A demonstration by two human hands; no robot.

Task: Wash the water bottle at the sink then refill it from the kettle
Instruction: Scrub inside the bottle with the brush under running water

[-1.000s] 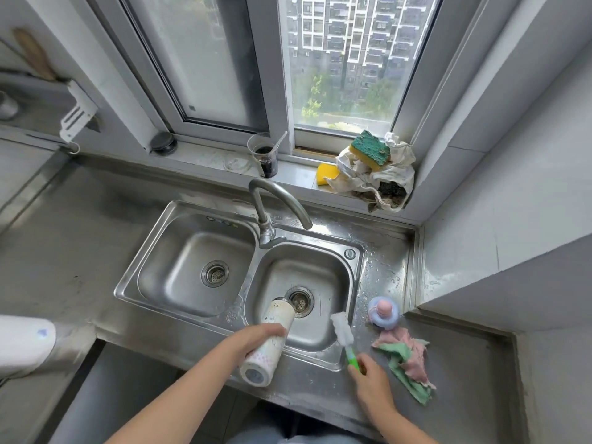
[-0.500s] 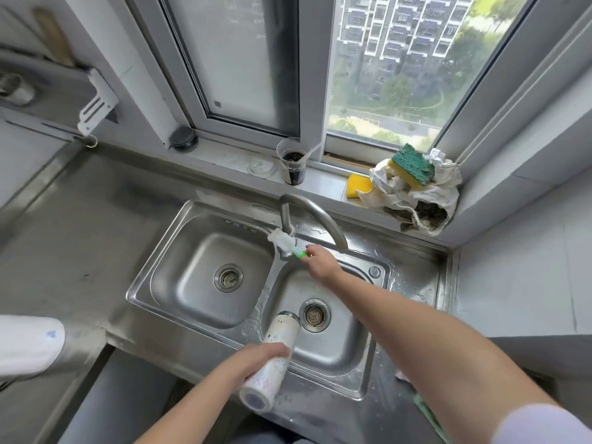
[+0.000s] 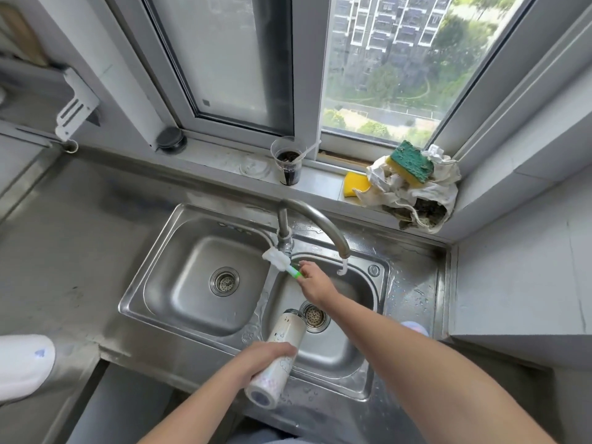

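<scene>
My left hand [image 3: 262,357] grips a white patterned water bottle [image 3: 278,354], tilted with its open mouth pointing into the right basin of the steel double sink [image 3: 153,302]. My right hand [image 3: 315,282] reaches over that basin and holds a bottle brush [image 3: 282,262] by its green handle; the white sponge head touches the base of the curved tap [image 3: 315,221]. A little water hangs at the spout. The bottle's pink-and-blue lid [image 3: 416,328] lies on the counter right of the sink, partly hidden by my right forearm.
On the window sill stand a plastic cup with dark liquid [image 3: 288,163], a yellow sponge [image 3: 354,184], and a green-and-yellow sponge [image 3: 410,163] on a crumpled cloth bag [image 3: 426,200]. A white rounded appliance [image 3: 22,366] sits at the left edge. The steel counter [image 3: 64,245] stretches left.
My right hand lifted the brush from the counter at the right and carried it up to the tap base. The bottle stayed in my left hand over the right basin.
</scene>
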